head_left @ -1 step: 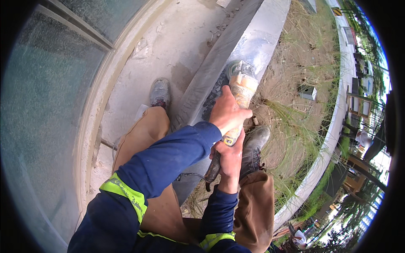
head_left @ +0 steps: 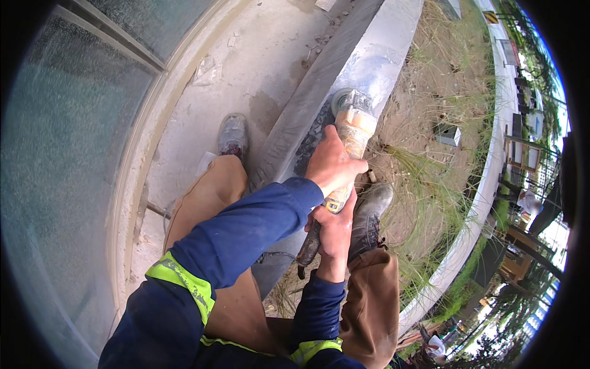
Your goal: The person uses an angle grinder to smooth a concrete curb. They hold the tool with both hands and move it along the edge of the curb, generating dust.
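A dusty yellow angle grinder (head_left: 355, 126) lies along the top of a grey concrete kerb wall (head_left: 384, 40), its round disc at the far end against the surface. My left hand (head_left: 332, 161) wraps over the grinder's body from the left, thumb on the right side. Behind it, my right hand (head_left: 337, 232) grips the grinder's rear end, its fingers partly hidden. A dark, worn, rounded piece (head_left: 310, 245) hangs beside the right hand; I cannot tell whether it is part of the tool. Pale dust and a dark patch mark the concrete near the disc.
My left boot (head_left: 233, 134) stands on a dusty pale floor beside a glass panel (head_left: 80, 123). My right boot (head_left: 370, 212) is on soil with tufts of grass (head_left: 424, 184). A small metal box (head_left: 447, 134) sits in the soil; a pale curved kerb (head_left: 491, 166) runs beyond.
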Tool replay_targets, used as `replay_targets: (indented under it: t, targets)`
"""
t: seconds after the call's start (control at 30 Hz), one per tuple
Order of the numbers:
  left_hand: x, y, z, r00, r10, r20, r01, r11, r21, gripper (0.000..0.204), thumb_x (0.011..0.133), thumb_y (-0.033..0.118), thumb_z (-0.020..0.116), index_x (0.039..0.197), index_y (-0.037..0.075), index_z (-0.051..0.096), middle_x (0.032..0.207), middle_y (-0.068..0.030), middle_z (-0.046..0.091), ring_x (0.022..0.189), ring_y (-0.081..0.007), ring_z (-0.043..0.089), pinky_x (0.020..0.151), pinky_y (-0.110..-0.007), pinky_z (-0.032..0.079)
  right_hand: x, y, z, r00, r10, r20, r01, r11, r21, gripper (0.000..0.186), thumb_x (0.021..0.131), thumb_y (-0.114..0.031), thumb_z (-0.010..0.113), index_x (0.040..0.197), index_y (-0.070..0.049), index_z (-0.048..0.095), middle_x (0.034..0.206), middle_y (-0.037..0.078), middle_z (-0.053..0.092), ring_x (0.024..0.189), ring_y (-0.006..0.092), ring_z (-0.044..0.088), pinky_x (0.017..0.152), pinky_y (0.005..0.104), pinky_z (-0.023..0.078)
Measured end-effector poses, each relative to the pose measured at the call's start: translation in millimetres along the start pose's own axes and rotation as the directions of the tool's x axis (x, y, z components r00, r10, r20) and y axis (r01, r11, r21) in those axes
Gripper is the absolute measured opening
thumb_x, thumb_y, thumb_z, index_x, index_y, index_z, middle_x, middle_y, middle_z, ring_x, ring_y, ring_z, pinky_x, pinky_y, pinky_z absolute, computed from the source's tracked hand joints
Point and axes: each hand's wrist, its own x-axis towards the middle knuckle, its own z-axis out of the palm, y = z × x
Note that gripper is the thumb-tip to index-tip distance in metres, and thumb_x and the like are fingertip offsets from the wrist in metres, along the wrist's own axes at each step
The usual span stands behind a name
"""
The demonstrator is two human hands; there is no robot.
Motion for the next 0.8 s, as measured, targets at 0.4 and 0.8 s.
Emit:
replay_targets:
  t: [0.4,0.8]
  targets:
    - [-4,-3,5,1.000,-0.003,0.030,0.003,1.000,-0.009,0.072,0.071,0.027,0.081,0.121,-0.004,0.039,0.108,-0.0307,0.068,0.103,-0.0441,0.070,0.092,-0.047,0.055,-5,3,-4,1.000,-0.005,-0.008,0.005,1.000,-0.010,0.093,0.076,0.006,0.066,0.156,-0.001,0.017,0.088,0.012,0.062,0.060,0.0181,0.061,0.049,0.0316,0.051]
    - [-6,-8,6,1.000,0.004,-0.023,-0.004,1.000,0.016,0.075,0.072,0.027,0.082,0.124,-0.004,0.037,0.109,-0.0291,0.068,0.102,-0.0392,0.071,0.090,-0.043,0.056,-8,3,-6,1.000,0.013,0.014,-0.013,0.999,-0.048,0.092,0.078,0.005,0.067,0.155,-0.003,0.018,0.088,0.010,0.062,0.059,0.0170,0.060,0.048,0.0311,0.052]
